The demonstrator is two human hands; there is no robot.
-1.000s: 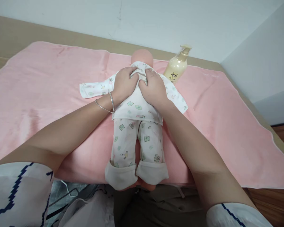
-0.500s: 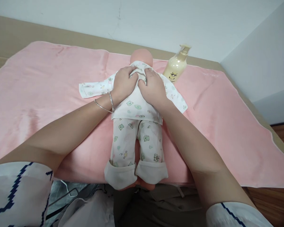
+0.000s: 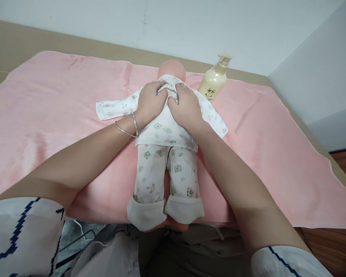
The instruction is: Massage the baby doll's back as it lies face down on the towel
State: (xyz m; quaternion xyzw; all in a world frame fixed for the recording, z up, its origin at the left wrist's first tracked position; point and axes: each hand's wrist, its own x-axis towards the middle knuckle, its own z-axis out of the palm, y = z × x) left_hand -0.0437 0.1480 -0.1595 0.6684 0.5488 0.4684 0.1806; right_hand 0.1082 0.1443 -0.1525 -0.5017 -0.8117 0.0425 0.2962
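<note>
A baby doll (image 3: pixel 172 70) lies stretched out on a pink blanket (image 3: pixel 60 84), its head at the far end and its feet at the near edge. It wears a white printed shirt (image 3: pixel 167 132) and matching trousers (image 3: pixel 151 169) with turned-up cuffs. My left hand (image 3: pixel 152 100) rests flat on the left side of the doll's upper body, thumb spread inward. Across from it, my right hand (image 3: pixel 186 105) lies on the right side, thumb also pointing to the middle. Both hands are open, pressing on the cloth, which bunches between them. The doll's face is not visible.
A cream pump bottle (image 3: pixel 215 79) stands on the blanket to the right of the doll's head. Behind the table (image 3: pixel 75 42) rises a white wall (image 3: pixel 190 30). A hanger-like wire (image 3: pixel 83 234) shows below the table's near edge.
</note>
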